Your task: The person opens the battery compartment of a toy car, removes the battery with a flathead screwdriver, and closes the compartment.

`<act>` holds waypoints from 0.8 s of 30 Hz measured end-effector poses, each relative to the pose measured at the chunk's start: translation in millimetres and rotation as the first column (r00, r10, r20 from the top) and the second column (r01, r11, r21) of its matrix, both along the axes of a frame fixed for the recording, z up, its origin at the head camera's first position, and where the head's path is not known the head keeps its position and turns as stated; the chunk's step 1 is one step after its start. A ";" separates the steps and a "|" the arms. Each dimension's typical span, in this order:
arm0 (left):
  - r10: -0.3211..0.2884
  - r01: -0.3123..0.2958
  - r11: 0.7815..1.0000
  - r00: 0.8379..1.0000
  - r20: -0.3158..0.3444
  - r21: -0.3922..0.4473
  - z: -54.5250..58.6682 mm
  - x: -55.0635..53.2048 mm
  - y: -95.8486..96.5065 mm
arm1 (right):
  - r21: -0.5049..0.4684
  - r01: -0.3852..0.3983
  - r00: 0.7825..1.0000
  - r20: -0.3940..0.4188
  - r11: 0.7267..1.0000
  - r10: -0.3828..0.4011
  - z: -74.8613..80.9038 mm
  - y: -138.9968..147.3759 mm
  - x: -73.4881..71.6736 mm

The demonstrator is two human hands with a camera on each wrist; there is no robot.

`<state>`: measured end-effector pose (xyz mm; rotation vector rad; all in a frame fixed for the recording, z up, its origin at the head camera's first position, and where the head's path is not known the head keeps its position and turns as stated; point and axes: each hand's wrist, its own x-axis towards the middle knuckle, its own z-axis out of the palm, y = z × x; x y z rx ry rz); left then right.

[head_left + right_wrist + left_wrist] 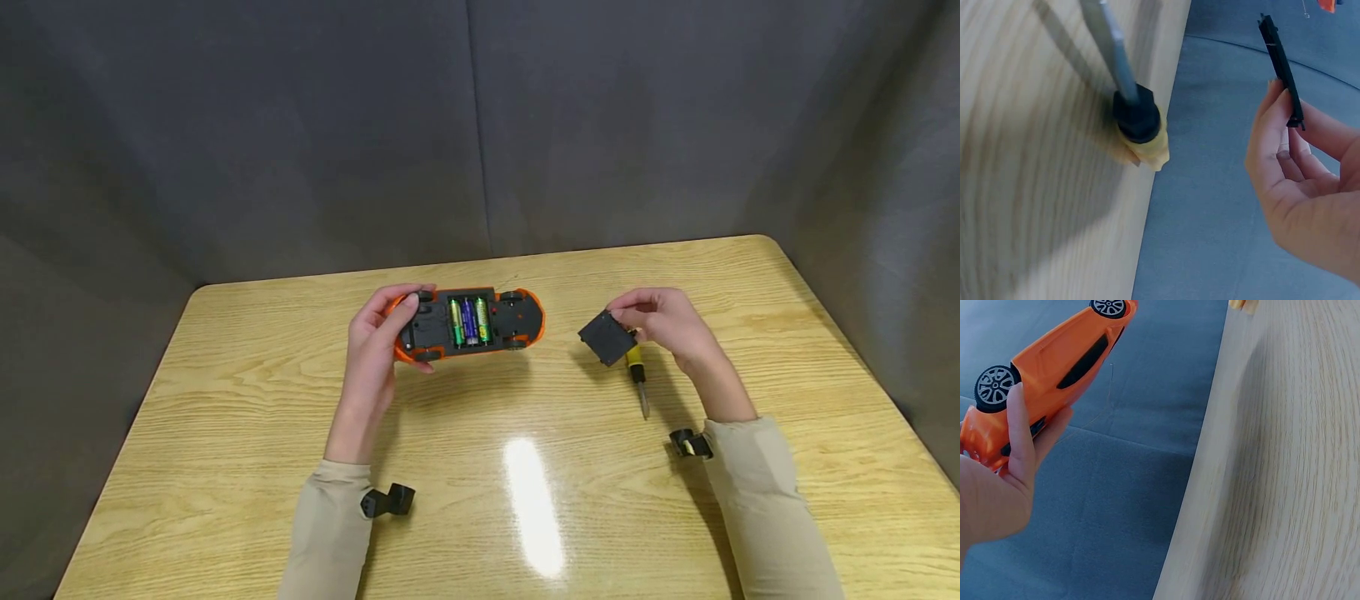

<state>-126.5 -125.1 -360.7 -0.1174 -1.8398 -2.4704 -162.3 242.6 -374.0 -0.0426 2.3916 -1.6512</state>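
My left hand [372, 333] grips one end of an orange toy car [1063, 365], its thumb over the dark underside. The car is held above the table with its underside facing the head camera. Three batteries [469, 322], two green and one purple, lie side by side in the uncovered compartment. To the right, my right hand [663, 321] pinches a flat black battery cover [606, 337] by its edge, fingers and thumb meeting there. The right wrist view shows this cover [1280, 65] edge-on between the fingertips. The hand partly hides the yellow handle of a screwdriver [637, 371] below it.
The screwdriver lies on the wooden table [247, 400], its tip toward the front edge. A grey curtain [337, 142] hangs behind the table and along its sides. A glare patch marks the tabletop's middle. Each sleeve carries a small black wrist camera [388, 500].
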 end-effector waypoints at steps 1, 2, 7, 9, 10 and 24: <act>-0.002 0.002 1.000 1.000 -0.002 0.002 0.3 -0.3 -0.2 | 0.003 -0.002 1.000 0.007 1.000 0.001 -0.7 -0.6 -0.3; -0.004 0.004 1.000 1.000 -0.003 0.004 0.6 -0.6 -0.4 | 0.008 -0.002 1.000 0.011 1.000 0.002 -1.3 -1.5 -0.5; -0.015 0.015 1.000 1.000 0.001 0.014 1.4 -1.5 -1.9 | 0.004 -0.008 1.000 0.027 1.000 0.008 -3.3 -8.0 -0.9; -0.022 0.022 1.000 1.000 0.004 0.016 1.6 -1.7 -2.7 | -0.003 -0.011 0.999 0.032 1.000 0.011 -3.8 -11.3 -0.8; -0.024 0.024 1.000 1.000 0.006 0.016 1.4 -1.8 -3.0 | -0.006 -0.012 0.999 0.033 1.000 0.013 -4.6 -12.5 -0.9; -0.043 0.043 0.999 0.999 0.003 0.014 2.4 -3.3 -4.7 | 0.066 -0.105 0.993 0.064 0.992 0.101 -16.6 -15.4 -4.9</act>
